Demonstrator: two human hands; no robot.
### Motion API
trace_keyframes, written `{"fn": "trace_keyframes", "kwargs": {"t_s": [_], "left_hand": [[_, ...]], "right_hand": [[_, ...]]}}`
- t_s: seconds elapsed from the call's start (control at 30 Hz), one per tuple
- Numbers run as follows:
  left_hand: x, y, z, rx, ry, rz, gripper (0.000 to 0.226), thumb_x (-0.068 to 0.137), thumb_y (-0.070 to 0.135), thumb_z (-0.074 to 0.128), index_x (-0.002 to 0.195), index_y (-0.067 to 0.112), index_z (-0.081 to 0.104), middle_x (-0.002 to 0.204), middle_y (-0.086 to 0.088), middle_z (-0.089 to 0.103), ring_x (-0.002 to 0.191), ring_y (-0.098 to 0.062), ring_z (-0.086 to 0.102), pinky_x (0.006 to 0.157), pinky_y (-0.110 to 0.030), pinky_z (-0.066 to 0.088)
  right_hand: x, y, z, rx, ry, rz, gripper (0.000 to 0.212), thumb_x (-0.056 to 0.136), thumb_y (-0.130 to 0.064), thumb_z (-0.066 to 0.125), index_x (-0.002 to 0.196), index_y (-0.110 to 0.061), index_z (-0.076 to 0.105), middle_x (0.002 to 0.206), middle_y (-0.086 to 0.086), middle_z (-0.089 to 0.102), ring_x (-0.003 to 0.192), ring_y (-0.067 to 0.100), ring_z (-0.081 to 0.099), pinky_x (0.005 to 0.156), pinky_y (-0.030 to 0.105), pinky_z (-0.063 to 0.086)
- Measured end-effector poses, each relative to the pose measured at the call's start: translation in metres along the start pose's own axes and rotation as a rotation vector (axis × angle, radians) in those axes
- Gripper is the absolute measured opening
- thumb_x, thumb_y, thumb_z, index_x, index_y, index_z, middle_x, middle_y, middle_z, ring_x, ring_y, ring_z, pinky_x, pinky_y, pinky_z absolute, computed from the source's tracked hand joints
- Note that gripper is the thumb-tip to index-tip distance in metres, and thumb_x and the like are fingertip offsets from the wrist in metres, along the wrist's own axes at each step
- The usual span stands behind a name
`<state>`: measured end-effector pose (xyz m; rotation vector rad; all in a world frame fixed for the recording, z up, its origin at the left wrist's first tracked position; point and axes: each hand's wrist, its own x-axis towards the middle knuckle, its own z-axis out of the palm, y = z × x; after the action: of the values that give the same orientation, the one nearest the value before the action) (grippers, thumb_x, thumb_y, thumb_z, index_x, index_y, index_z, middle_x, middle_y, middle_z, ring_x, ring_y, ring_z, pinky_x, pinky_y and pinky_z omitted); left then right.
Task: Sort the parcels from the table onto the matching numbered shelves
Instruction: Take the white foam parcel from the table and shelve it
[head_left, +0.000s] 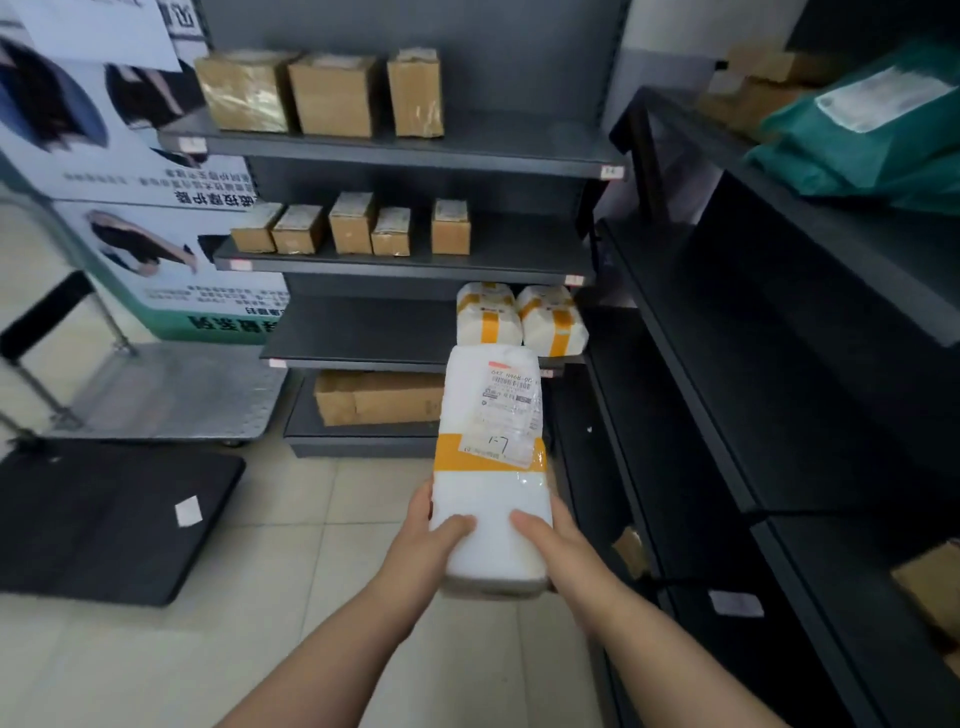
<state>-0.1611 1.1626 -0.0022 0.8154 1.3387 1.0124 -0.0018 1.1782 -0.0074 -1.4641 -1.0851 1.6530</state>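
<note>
Both hands hold one long white parcel (493, 415) out over the tiled floor (332, 519), in front of the grey shelf unit (415, 150). The left grip (431, 535) is closed on the parcel's near left edge, its thumb lying flat on the top face. The right grip (550, 545) is closed on the near right edge in the same way, thumb on top. The fingers of both go round the sides, and most of them are hidden beneath. The two thumbs lie close together but apart.

The grips hold only the near end. The rest of the parcel reaches away from them, with its far end toward the shelves. A yellow band (452, 454) crosses the parcel just beyond the grips. A printed label (511, 402) covers the far half on the right side, with a handwritten mark at its near end that is too blurred to read for certain.

The parcel's far end overlaps the front edge of the third shelf. Two like white parcels (488, 322) with yellow bands sit side by side on that shelf. The shelf above carries a row of small cardboard boxes (353, 223), the top one carries three larger boxes (332, 93), and the lowest holds a flat carton (379, 397). A black shelf unit (727, 364) stands to the right with a green bag parcel (872, 130) on top. A metal trolley (171, 389) stands at the left.
</note>
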Motion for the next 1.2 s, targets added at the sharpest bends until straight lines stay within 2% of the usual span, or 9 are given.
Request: {"fn": "trace_keyframes", "kwargs": {"t_s": [0.07, 0.27, 0.47, 0.63, 0.77, 0.87, 0.97, 1.1, 1.2], "left_hand": [[0.018, 0.008, -0.006, -0.005, 0.019, -0.011, 0.043, 0.091, 0.005, 0.056, 0.129, 0.025, 0.045, 0.112, 0.01, 0.063, 0.095, -0.006, 0.062, 0.066, -0.015, 0.048], [0.074, 0.03, -0.036, -0.04, 0.04, -0.042, 0.055, 0.076, 0.02, 0.064, 0.128, 0.022, 0.047, 0.111, 0.007, 0.065, 0.092, -0.007, 0.065, 0.059, -0.014, 0.049], [0.146, 0.058, -0.083, -0.004, -0.01, -0.025, 0.068, 0.064, 0.027, 0.057, 0.132, 0.028, 0.048, 0.117, 0.008, 0.065, 0.103, -0.011, 0.063, 0.072, -0.023, 0.049], [0.199, 0.09, -0.121, 0.01, -0.057, -0.022, 0.066, 0.064, 0.027, 0.057, 0.129, 0.032, 0.048, 0.115, 0.011, 0.065, 0.103, -0.01, 0.062, 0.071, -0.022, 0.048], [0.232, 0.109, -0.138, 0.005, -0.104, -0.009, 0.051, 0.082, 0.017, 0.063, 0.129, 0.03, 0.048, 0.115, 0.01, 0.065, 0.102, -0.011, 0.063, 0.07, -0.019, 0.049], [0.252, 0.113, -0.147, 0.008, -0.12, -0.02, 0.058, 0.07, 0.024, 0.062, 0.126, 0.029, 0.05, 0.112, 0.011, 0.067, 0.101, -0.01, 0.065, 0.072, -0.02, 0.05], [0.267, 0.113, -0.15, 0.006, -0.116, -0.033, 0.063, 0.065, 0.027, 0.059, 0.127, 0.031, 0.05, 0.113, 0.012, 0.067, 0.103, -0.011, 0.064, 0.076, -0.023, 0.049], [0.287, 0.114, -0.142, 0.014, -0.111, -0.058, 0.063, 0.067, 0.031, 0.062, 0.128, 0.033, 0.049, 0.113, 0.014, 0.067, 0.102, -0.009, 0.064, 0.076, -0.022, 0.05], [0.307, 0.119, -0.128, 0.037, -0.134, -0.063, 0.055, 0.081, 0.028, 0.067, 0.131, 0.035, 0.046, 0.117, 0.014, 0.064, 0.106, -0.009, 0.062, 0.081, -0.023, 0.05]], "right_hand": [[0.02, -0.011, 0.004, -0.014, -0.017, 0.007, 0.042, 0.095, -0.023, 0.056, 0.134, -0.032, 0.042, 0.117, -0.011, 0.063, 0.105, 0.012, 0.063, 0.08, 0.025, 0.051], [0.081, -0.035, 0.03, -0.037, -0.027, 0.058, 0.036, 0.096, -0.023, 0.054, 0.128, -0.033, 0.044, 0.112, -0.014, 0.064, 0.099, 0.008, 0.063, 0.07, 0.022, 0.049], [0.148, -0.064, 0.07, -0.031, -0.016, 0.061, 0.043, 0.095, -0.026, 0.057, 0.134, -0.036, 0.042, 0.117, -0.013, 0.063, 0.105, 0.011, 0.062, 0.083, 0.03, 0.052], [0.193, -0.097, 0.105, 0.02, -0.015, 0.044, 0.067, 0.07, -0.041, 0.061, 0.134, -0.034, 0.043, 0.119, -0.012, 0.064, 0.103, 0.009, 0.064, 0.073, 0.023, 0.05], [0.222, -0.109, 0.122, 0.056, 0.019, 0.013, 0.061, 0.075, -0.04, 0.064, 0.133, -0.039, 0.044, 0.119, -0.014, 0.065, 0.105, 0.01, 0.064, 0.076, 0.025, 0.051], [0.239, -0.114, 0.129, 0.07, 0.03, 0.03, 0.067, 0.069, -0.042, 0.061, 0.134, -0.038, 0.043, 0.12, -0.013, 0.064, 0.105, 0.01, 0.064, 0.073, 0.025, 0.05], [0.255, -0.116, 0.129, 0.082, 0.034, 0.03, 0.059, 0.077, -0.038, 0.065, 0.133, -0.037, 0.045, 0.119, -0.012, 0.065, 0.104, 0.011, 0.064, 0.072, 0.025, 0.051], [0.277, -0.12, 0.116, 0.085, 0.046, 0.037, 0.063, 0.067, -0.04, 0.063, 0.129, -0.036, 0.05, 0.116, -0.011, 0.067, 0.103, 0.012, 0.066, 0.073, 0.028, 0.053], [0.295, -0.125, 0.099, 0.11, 0.057, 0.03, 0.052, 0.077, -0.034, 0.069, 0.126, -0.036, 0.051, 0.114, -0.011, 0.068, 0.103, 0.013, 0.066, 0.077, 0.029, 0.054]]}}
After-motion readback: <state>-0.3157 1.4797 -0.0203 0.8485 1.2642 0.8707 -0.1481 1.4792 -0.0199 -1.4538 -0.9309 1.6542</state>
